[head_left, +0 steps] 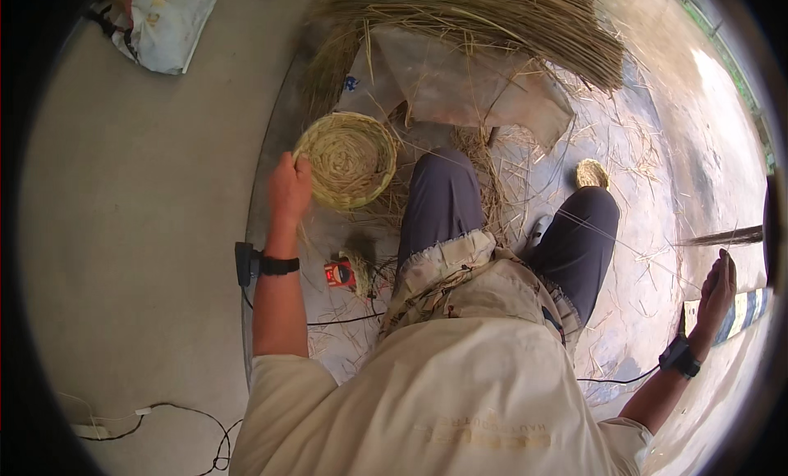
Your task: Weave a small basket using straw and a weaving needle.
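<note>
A round, shallow woven straw basket (349, 157) is tilted so that its coiled inside shows. My left hand (290, 189) is closed on its left rim, thumb against the edge. Far out to the right, my right hand (717, 294) is raised with its fingers pressed together. Thin pale strands (603, 230) stretch from the basket's side across my knees toward that hand, which seems to pinch their end; the fingertips are small and partly hidden.
A large bundle of dry straw (492, 16) lies beyond a crumpled sheet (480, 86). A small woven piece (591, 174) sits past my right knee. Near my left knee is a red object (339, 273). A white bag (164, 25) lies far left; cables (349, 320) run from both wrist bands.
</note>
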The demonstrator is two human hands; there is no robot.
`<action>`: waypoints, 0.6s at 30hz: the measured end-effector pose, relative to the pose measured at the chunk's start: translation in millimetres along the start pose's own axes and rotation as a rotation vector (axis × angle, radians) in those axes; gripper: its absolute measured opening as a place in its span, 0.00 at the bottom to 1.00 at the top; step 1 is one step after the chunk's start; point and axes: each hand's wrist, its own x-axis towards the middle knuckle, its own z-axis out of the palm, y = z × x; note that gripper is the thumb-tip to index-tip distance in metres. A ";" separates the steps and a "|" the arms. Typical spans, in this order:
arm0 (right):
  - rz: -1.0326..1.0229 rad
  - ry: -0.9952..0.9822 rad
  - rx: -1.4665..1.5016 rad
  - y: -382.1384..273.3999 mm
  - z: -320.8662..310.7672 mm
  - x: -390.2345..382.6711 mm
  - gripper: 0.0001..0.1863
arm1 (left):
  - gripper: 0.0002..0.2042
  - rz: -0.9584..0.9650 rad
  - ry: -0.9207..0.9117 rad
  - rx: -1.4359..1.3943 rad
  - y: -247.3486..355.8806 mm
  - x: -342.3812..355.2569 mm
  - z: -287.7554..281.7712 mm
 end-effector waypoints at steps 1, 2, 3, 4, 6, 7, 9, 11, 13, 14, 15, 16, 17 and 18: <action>-0.020 -0.001 -0.015 6.7 -15.5 14.3 0.17 | 0.20 -0.002 0.021 0.016 -10.9 1.6 -0.6; -0.038 0.004 -0.022 16.9 -33.9 30.0 0.17 | 0.21 0.003 0.045 0.033 -21.1 6.4 -2.8; -0.084 0.044 -0.092 27.8 -61.4 49.0 0.18 | 0.21 -0.025 0.054 0.057 -33.2 9.8 -6.2; -0.127 0.084 -0.161 39.6 -87.8 68.7 0.19 | 0.21 -0.055 0.063 0.083 -46.6 12.4 -11.0; -0.087 0.209 -0.196 61.2 -132.8 102.5 0.21 | 0.21 -0.101 0.085 0.122 -69.1 15.0 -15.8; -0.058 0.232 -0.245 69.1 -144.3 104.8 0.22 | 0.21 -0.117 0.096 0.141 -79.4 15.1 -18.9; -0.015 0.221 -0.336 65.4 -134.3 95.9 0.21 | 0.21 -0.114 0.112 0.153 -90.7 11.5 -19.9; -0.643 0.017 -0.653 65.7 -91.9 79.7 0.19 | 0.21 -0.068 0.116 0.132 -89.1 8.7 -12.4; -0.991 -0.212 -0.786 81.5 -40.5 61.2 0.18 | 0.21 -0.041 0.038 0.097 -48.4 4.9 -3.0; -0.514 -0.489 -0.484 53.5 20.5 16.5 0.17 | 0.21 -0.041 0.006 0.098 -28.0 -4.4 -7.4; -0.018 -0.537 -0.206 21.8 74.0 -31.8 0.17 | 0.20 0.016 -0.007 0.063 -5.9 -10.6 -2.2; 0.084 -0.775 0.110 43.1 97.4 -46.5 0.16 | 0.19 0.079 -0.024 0.008 18.6 -16.4 7.9; -0.109 -0.946 -0.090 5.8 156.2 -105.1 0.14 | 0.18 0.128 -0.044 -0.030 37.7 -27.3 14.4; -0.456 -1.045 -0.164 -17.6 197.5 -140.7 0.13 | 0.18 0.170 -0.070 -0.089 57.8 -39.8 15.5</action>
